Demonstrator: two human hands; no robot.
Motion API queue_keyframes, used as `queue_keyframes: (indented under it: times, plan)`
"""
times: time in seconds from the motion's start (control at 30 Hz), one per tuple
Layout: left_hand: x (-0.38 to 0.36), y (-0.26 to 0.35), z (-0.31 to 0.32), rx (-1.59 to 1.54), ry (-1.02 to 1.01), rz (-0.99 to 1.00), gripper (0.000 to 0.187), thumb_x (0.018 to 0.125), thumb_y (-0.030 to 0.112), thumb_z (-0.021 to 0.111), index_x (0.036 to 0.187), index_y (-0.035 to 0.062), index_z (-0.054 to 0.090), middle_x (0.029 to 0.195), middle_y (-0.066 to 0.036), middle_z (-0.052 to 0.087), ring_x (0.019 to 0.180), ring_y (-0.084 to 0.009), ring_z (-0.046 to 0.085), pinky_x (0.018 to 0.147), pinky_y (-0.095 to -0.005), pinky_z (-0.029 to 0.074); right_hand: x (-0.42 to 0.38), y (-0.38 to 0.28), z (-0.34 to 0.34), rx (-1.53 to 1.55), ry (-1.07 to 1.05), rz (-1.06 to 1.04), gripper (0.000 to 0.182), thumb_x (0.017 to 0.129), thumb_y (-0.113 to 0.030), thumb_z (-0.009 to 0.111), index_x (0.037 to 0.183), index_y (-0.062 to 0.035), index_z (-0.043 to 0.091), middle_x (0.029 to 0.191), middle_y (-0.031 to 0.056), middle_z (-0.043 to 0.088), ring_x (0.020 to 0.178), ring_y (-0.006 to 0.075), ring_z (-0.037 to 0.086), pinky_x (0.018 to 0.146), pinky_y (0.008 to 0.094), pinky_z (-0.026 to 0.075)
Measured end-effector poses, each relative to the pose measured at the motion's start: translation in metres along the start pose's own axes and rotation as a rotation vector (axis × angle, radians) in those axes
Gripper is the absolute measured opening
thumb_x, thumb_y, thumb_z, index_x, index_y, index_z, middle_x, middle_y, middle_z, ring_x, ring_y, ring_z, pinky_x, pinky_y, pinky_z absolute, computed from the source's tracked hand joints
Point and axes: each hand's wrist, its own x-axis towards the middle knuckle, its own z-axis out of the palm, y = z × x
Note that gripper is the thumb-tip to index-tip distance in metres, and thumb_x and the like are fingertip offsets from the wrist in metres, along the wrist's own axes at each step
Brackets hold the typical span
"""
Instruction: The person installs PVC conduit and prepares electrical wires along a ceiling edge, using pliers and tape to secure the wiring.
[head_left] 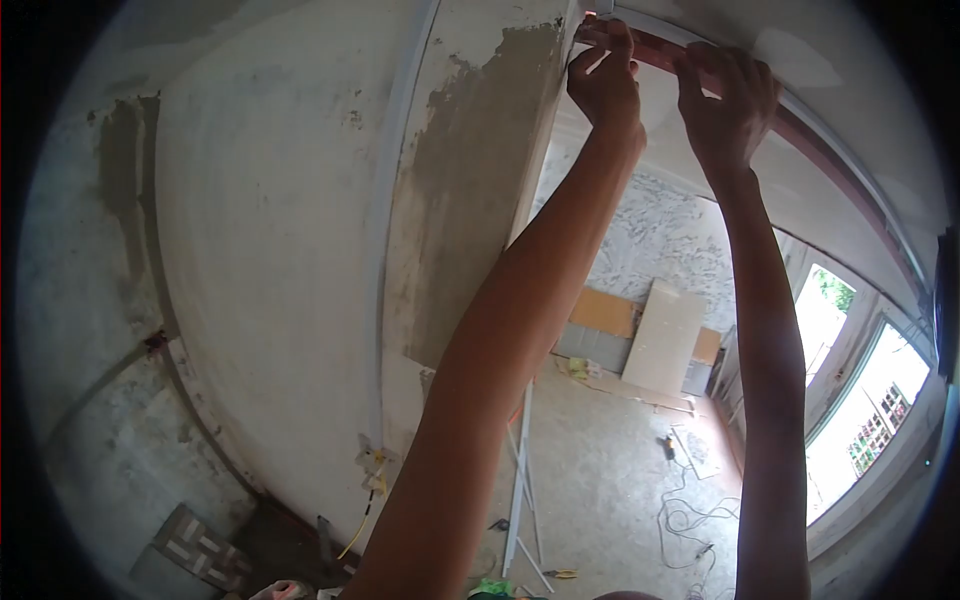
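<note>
Both my arms reach up to a long reddish-brown strip (655, 50) that runs under the ceiling edge, above the opening. My left hand (608, 92) is closed at the strip's left end, by the wall corner, with thumb and fingers pinching it. Farther right, my right hand (728, 108) has its fingers bent over the same strip, the thumb on its near side. A pale metal profile (655, 26) lies along the strip's upper side. My fingers partly hide the strip, and whether it touches the profile all along cannot be made out.
A patchy plastered wall (290, 230) stands on the left, with yellow wires (375, 462) low on it. Through the opening are a leaning board (663, 335), a cable (690, 520) on the floor, thin metal lengths (520, 490), pliers (562, 574) and bright windows (870, 415).
</note>
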Motion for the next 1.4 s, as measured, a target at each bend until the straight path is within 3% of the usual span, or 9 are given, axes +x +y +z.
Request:
queue_keyframes:
  times: [0.07,0.27,0.67,1.0,1.07,1.17,1.2,1.33,1.4]
  plan:
    - [0.010,-0.001,-0.006,-0.013,-0.088,-0.058,0.041,0.079,0.023,0.076,0.106,0.0007,0.054,0.102,-0.007,0.060,0.084,-0.0144,0.058,0.066,-0.0287,0.044,0.002,0.003,0.006,-0.112,0.013,-0.029,0.018,0.071,-0.031,0.078,0.079,-0.0173,0.069,0.075,-0.0069,0.064,0.079,0.0144,0.056,0.077,0.0336,0.035]
    - [0.014,-0.012,-0.004,-0.002,-0.112,0.158,0.034,0.079,0.020,0.074,0.102,0.0025,0.055,0.107,-0.007,0.058,0.098,-0.0186,0.057,0.088,-0.0347,0.043,-0.004,0.004,0.029,-0.207,0.093,0.021,0.017,0.069,-0.032,0.078,0.079,-0.0205,0.071,0.074,-0.0099,0.062,0.086,0.0162,0.051,0.081,0.0364,0.029]
    - [0.001,0.009,0.008,0.021,-0.111,0.147,0.020,0.084,0.010,0.067,0.101,0.0051,0.060,0.106,-0.003,0.059,0.103,-0.0152,0.054,0.089,-0.0329,0.041,-0.007,0.007,0.040,-0.149,0.154,0.153,0.014,0.064,-0.027,0.079,0.074,-0.0207,0.073,0.071,-0.0088,0.063,0.085,0.0160,0.053,0.083,0.0351,0.029]
    - [0.016,-0.010,-0.003,0.060,-0.187,0.045,0.083,0.077,0.037,0.077,0.136,0.0074,0.027,0.130,-0.010,0.042,0.118,-0.0166,0.044,0.096,-0.0382,0.035,-0.005,-0.004,0.024,-0.062,0.162,0.154,0.013,0.069,-0.028,0.079,0.073,-0.0180,0.072,0.068,-0.0073,0.062,0.082,0.0128,0.054,0.080,0.0341,0.032]
    - [0.027,-0.016,-0.007,0.069,-0.321,0.144,0.092,0.074,0.040,0.078,0.140,0.0075,0.021,0.135,-0.009,0.037,0.122,-0.0157,0.041,0.098,-0.0419,0.033,-0.014,-0.014,0.006,0.314,0.147,0.401,0.015,0.074,-0.029,0.077,0.076,-0.0149,0.071,0.068,-0.0046,0.061,0.085,0.0114,0.054,0.079,0.0334,0.038]
    - [0.012,-0.010,-0.001,0.093,-0.107,-0.070,0.095,0.074,0.038,0.077,0.141,0.0053,0.019,0.136,-0.006,0.035,0.124,-0.0147,0.037,0.098,-0.0449,0.030,-0.035,-0.012,-0.007,0.694,0.024,0.975,0.027,0.076,-0.031,0.078,0.081,-0.0061,0.068,0.071,0.0001,0.062,0.073,0.0106,0.055,0.068,0.0302,0.044]
    - [0.014,-0.011,-0.003,-0.006,-0.123,-0.116,0.088,0.076,0.034,0.076,0.143,0.0150,0.022,0.131,0.003,0.040,0.123,-0.0139,0.037,0.095,-0.0455,0.030,-0.042,-0.009,-0.011,0.788,-0.034,1.206,0.032,0.076,-0.032,0.078,0.083,-0.0026,0.066,0.073,0.0017,0.063,0.066,0.0105,0.055,0.063,0.0287,0.046]
    - [0.023,-0.008,-0.012,0.038,-0.268,-0.147,0.067,0.078,0.030,0.075,0.132,0.0349,0.036,0.120,0.011,0.044,0.115,-0.0109,0.040,0.087,-0.0406,0.034,-0.048,0.008,-0.001,1.186,-0.070,1.506,0.040,0.079,-0.030,0.076,0.102,-0.0035,0.057,0.091,0.0014,0.061,0.093,0.0122,0.056,0.087,0.0317,0.044]
    - [0.023,-0.008,-0.012,0.012,-0.272,-0.146,0.061,0.079,0.027,0.074,0.129,0.0319,0.039,0.118,0.010,0.046,0.111,-0.0104,0.042,0.086,-0.0390,0.035,-0.046,0.000,0.007,1.260,-0.045,1.479,0.045,0.078,-0.031,0.077,0.104,-0.0032,0.054,0.097,0.0025,0.060,0.095,0.0136,0.056,0.090,0.0322,0.043]
